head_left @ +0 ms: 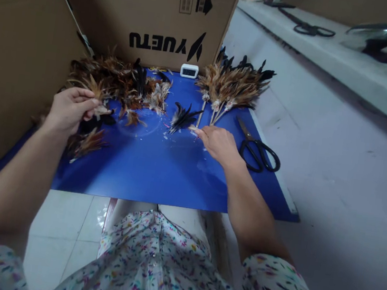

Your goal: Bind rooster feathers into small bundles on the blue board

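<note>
My left hand is closed at the left of the blue board, its fingertips pinching a brown feather tuft. Around it lies a large heap of loose brown and black feathers, and a separate feather bunch rests just below the hand. Toward the right, my right hand grips a thin stick. Black feathers fan out at the stick's left end. Behind this hand, several feather bundles on sticks lie together, tips toward the back.
Black-handled scissors lie right of my right hand on the blue board. A small white digital clock stands at the back. Cardboard walls close off the back and left. Another pair of scissors sits on the ledge.
</note>
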